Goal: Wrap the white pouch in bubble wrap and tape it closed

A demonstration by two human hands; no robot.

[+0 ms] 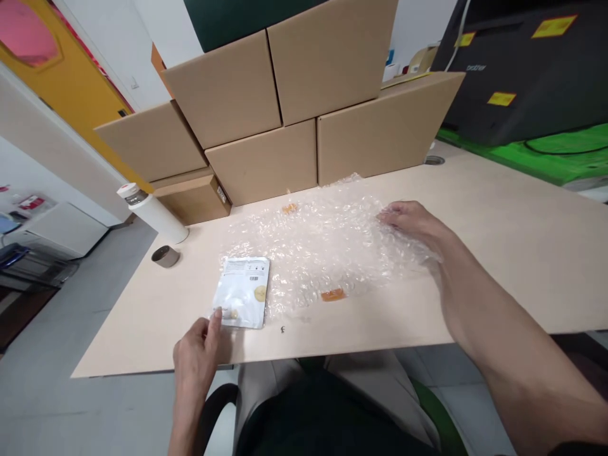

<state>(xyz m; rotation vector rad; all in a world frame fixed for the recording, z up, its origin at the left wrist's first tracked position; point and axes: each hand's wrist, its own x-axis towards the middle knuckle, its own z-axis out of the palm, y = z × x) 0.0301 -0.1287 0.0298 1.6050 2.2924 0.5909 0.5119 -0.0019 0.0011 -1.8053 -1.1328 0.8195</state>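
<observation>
1. While the bubble wrap (323, 247) is spreading over the pale table (513, 253), the right hand (409, 218) is holding it at its right end, thumb and fingers closing narrowly on the film, which is bunching loosely near the wrist.
2. At the wrap's near left corner, the white pouch (240, 288) is lying flat and overlapping it, with print facing up and a round yellow mark (259, 293) showing by the pouch's right edge.
3. Just off that same corner of the wrap, the left hand (197, 347) is touching the pouch, its thumb resting on the lower left corner; its other fingers are curling, and whether they are pinching from below, I cannot tell.
4. Along the wrap's near edge an orange tape strip (333, 295) is sticking; toward its far edge a smaller orange piece (289, 208) is showing.
5. Beyond the wrap, cardboard boxes (263, 168) are standing stacked.
6. Left of the wrap, a white bottle (159, 218) is standing upright, and a small grey-brown cup (166, 256) is sitting nearer.
</observation>
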